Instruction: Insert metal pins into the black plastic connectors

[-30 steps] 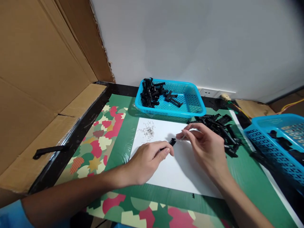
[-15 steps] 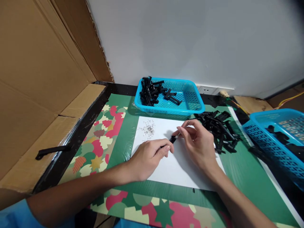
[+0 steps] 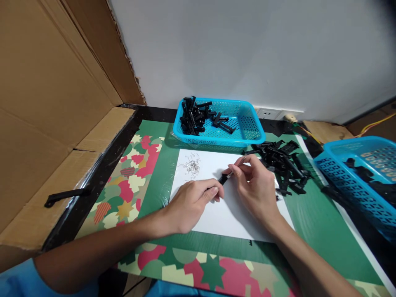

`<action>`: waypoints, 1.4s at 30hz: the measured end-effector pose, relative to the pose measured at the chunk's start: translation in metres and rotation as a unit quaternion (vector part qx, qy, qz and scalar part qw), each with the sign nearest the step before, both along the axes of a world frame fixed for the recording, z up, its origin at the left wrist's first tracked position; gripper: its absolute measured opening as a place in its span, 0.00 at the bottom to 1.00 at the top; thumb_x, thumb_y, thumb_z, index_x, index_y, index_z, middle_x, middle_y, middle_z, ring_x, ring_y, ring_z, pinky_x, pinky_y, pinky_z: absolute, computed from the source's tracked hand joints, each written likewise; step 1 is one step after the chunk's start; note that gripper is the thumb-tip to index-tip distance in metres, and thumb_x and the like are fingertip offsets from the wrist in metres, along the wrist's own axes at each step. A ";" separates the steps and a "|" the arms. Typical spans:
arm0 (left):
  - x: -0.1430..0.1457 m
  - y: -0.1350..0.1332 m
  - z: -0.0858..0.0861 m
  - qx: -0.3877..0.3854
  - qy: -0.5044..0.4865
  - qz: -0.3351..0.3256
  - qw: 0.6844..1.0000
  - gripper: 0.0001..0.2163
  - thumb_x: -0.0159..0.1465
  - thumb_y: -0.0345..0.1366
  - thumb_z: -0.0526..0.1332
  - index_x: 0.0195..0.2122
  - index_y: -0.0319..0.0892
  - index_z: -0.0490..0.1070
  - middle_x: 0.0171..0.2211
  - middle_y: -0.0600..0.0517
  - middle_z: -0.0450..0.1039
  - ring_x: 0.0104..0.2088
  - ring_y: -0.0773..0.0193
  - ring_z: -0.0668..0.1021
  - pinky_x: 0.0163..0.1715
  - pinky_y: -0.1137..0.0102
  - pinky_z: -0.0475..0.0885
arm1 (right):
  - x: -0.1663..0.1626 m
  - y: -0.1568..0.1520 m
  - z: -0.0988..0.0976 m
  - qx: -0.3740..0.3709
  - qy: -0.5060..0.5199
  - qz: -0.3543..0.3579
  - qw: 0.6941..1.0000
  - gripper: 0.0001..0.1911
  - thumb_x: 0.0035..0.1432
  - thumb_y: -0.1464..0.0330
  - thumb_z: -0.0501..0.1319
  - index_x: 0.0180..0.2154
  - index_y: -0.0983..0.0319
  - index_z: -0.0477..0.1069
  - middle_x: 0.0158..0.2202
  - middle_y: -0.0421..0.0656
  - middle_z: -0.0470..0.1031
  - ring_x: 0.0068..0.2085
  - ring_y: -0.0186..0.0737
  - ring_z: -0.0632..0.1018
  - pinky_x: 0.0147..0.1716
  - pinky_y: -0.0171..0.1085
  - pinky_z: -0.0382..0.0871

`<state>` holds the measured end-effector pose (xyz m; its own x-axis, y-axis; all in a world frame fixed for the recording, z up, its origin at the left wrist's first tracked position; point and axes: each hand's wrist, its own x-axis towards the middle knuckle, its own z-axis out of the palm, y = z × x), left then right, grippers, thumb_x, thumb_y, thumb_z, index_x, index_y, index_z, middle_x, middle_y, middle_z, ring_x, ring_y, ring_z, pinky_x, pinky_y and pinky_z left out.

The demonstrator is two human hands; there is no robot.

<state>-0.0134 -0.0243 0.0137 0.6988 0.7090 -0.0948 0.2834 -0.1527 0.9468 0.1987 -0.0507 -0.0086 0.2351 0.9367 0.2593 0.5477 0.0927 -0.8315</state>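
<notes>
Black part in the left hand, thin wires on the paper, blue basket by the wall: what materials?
Black part: perhaps plastic, from its even black colour; largely covered, finish unclear.
Thin wires: probably metal, fine and kinked; finish indistinct.
Blue basket: likely glossy moulded plastic, from its shiny rim and perforated walls.

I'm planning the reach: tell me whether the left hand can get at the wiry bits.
Probably yes: the wiry bits lie uncovered on the paper just beyond the left hand, though the black part it holds may hinder picking.

Right hand (image 3: 257,187) nearer left hand (image 3: 192,203), slim tool (image 3: 229,175) now at black part (image 3: 222,179)
</notes>
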 end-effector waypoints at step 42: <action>-0.002 -0.016 -0.018 0.345 0.171 -0.152 0.910 0.08 0.78 0.31 0.52 0.48 0.44 0.71 0.40 0.51 0.76 0.31 0.59 0.78 0.29 0.64 0.68 | 0.096 -0.078 0.022 -0.105 -0.361 0.099 0.921 0.10 0.77 0.62 0.59 0.48 0.55 0.79 0.43 0.48 0.80 0.44 0.51 0.80 0.46 0.49 0.75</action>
